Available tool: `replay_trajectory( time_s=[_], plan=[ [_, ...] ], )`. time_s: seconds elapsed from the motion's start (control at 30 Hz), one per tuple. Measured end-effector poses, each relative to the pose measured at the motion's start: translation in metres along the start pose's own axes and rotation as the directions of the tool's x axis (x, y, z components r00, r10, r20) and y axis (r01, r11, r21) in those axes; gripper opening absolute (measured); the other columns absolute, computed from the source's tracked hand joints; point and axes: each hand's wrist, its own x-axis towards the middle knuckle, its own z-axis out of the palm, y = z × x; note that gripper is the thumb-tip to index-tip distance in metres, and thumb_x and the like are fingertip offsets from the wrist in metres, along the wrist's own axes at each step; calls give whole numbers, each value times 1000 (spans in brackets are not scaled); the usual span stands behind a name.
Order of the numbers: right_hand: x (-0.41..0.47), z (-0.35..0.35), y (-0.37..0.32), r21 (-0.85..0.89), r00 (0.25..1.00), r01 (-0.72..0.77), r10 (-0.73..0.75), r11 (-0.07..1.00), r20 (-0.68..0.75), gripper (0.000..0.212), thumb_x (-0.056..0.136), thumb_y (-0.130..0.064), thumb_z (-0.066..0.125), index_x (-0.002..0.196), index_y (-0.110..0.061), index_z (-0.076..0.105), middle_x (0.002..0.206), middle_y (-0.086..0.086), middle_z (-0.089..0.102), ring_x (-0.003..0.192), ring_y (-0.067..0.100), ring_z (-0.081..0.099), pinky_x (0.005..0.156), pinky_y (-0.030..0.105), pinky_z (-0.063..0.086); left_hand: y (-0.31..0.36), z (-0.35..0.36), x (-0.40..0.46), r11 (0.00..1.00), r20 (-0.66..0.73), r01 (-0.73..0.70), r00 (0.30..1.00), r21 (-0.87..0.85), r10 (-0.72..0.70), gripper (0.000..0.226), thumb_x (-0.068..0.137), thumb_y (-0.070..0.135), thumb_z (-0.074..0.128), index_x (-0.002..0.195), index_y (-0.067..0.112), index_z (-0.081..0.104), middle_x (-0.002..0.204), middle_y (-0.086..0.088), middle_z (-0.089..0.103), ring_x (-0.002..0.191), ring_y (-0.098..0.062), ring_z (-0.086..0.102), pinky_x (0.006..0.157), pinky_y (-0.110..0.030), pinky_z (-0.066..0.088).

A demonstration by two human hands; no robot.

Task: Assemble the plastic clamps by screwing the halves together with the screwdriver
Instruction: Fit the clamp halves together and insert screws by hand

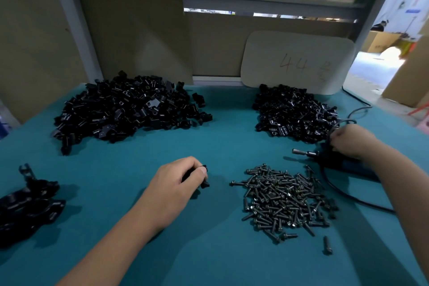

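Teal cloth covers the desk (220, 123), and brown cardboard panels (130, 18) are stood along its far edge. Everything below is placed relative to the screw pile (286, 199), the heap of dark metal screws lying right of centre. Far to the upper left of it, the biggest mound of black plastic clamp halves (125, 109) is spread out. Straight beyond it, a second mound of clamp halves (296, 114) is heaped against a pale card (297, 62) marked "44". Well off to its left, at the desk's near edge, a cluster of larger black clamp pieces (30, 202) is seen. Just beyond it and to the right, the electric screwdriver (334, 158) is laid on its side, metal bit pointed left, its black cable (343, 195) looped around the pile's right flank. The right hand (350, 139) is curled over the screwdriver's body and cable; whether it is truly gripped cannot be told. Just left of the pile, the left hand (183, 179) is closed, a small black clamp piece (204, 177) pinched at the fingertips. One stray screw (327, 244) is left just below the pile.
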Motion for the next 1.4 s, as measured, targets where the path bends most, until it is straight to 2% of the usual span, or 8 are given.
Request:
replay_trajectory(
  time_s=[0.2,0.3,0.4,0.5,0.73,0.97,1.17,1.4],
  plan=[
    [3,-9,18,-129,993,103,-93,986,78,9,93,-21,79,86,-23,74,115,14,71,104,33,59,91,36,47,0,-1,1,1000,18,20,1000,-24,-19,37,92,59,51,92,27,70,94,5,74,86,-17,69,76,-27,56],
    [-2,-14,20,-140,993,74,-85,987,-76,13,87,-19,85,92,-14,74,104,16,71,92,31,57,82,35,45,-1,-2,0,999,27,23,999,-43,-22,43,86,66,48,91,29,68,89,11,73,79,-12,66,74,-32,55],
    [-34,-16,8,151,925,150,-85,977,-370,20,83,-15,85,99,-18,73,96,10,75,82,27,63,77,31,46,0,-5,1,988,-6,50,999,-149,-51,44,85,67,49,86,26,66,70,18,62,60,-6,49,59,-18,44],
    [-102,1,-34,588,916,400,-292,703,-274,26,85,-14,87,99,-30,71,93,-7,77,82,10,74,71,18,57,3,-1,2,955,-23,78,996,-287,-88,45,87,67,54,83,24,66,62,18,50,56,-8,39,55,-17,37],
    [-198,70,-88,468,506,814,-815,343,-283,32,90,3,78,115,-16,73,114,-10,71,112,13,72,98,26,58,15,14,1,888,-14,45,998,-457,-58,34,93,46,65,103,18,81,82,-2,57,62,-11,48,55,-16,38],
    [-207,90,-89,309,396,909,-815,281,-422,21,93,-13,82,113,-8,77,114,-1,68,104,11,70,91,28,58,21,27,-2,837,-109,-2,992,-548,-70,27,94,38,70,103,15,82,81,-6,66,69,-15,50,62,-26,41],
    [-215,90,-92,558,627,755,-627,343,-462,31,89,-18,85,109,-19,61,103,-13,73,98,11,76,86,25,62,22,31,-1,879,-280,-112,960,-463,-26,17,85,37,82,100,29,83,100,-6,77,78,-11,67,77,-30,56],
    [-209,93,-88,464,552,818,-693,340,-464,22,86,-7,87,102,-14,74,102,-8,72,99,13,73,85,24,60,19,34,-1,849,-336,-139,941,-509,-47,28,76,27,89,99,19,76,94,0,79,86,-15,74,83,-33,62]
  ],
)
